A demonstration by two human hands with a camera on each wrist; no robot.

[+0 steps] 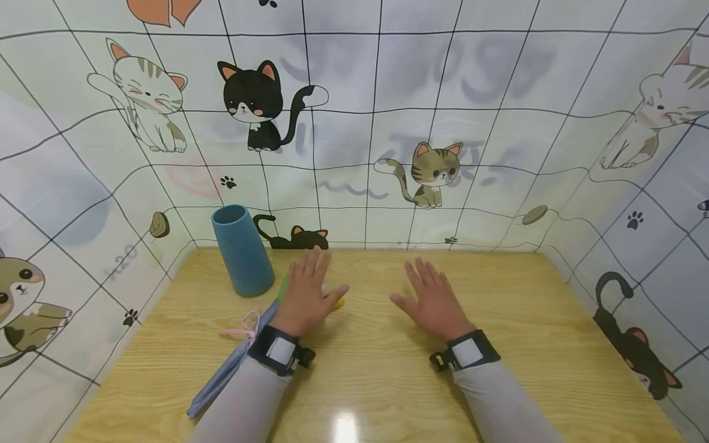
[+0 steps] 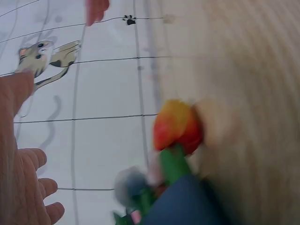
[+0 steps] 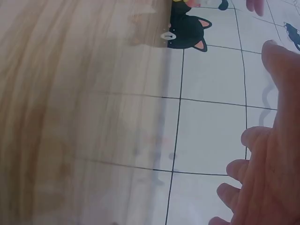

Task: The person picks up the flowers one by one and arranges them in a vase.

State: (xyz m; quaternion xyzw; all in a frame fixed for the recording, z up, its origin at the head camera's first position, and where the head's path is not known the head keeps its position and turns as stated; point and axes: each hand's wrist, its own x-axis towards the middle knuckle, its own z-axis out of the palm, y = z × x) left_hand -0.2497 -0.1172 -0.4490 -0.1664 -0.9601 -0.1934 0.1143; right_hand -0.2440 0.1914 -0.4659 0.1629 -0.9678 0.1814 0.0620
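Note:
My left hand (image 1: 307, 294), fingers spread and straight, hovers palm down over the flower end of a bouquet. The bouquet's blue wrapping (image 1: 221, 378) lies slantwise on the table, with a pink ribbon (image 1: 250, 329) tied around it. Most of the flowers are hidden under that hand in the head view. From the left wrist, a red and yellow tulip-like flower (image 2: 177, 125) on a green stem shows, beside a blurred pale bloom (image 2: 130, 185). My right hand (image 1: 433, 301) is held out over the table's right half, fingers extended, holding nothing.
A tall blue vase (image 1: 244, 252) stands upright at the back left, just beyond the bouquet. The light wooden table (image 1: 376, 381) is bounded at back and sides by a white grid cloth (image 1: 349, 141) printed with cats.

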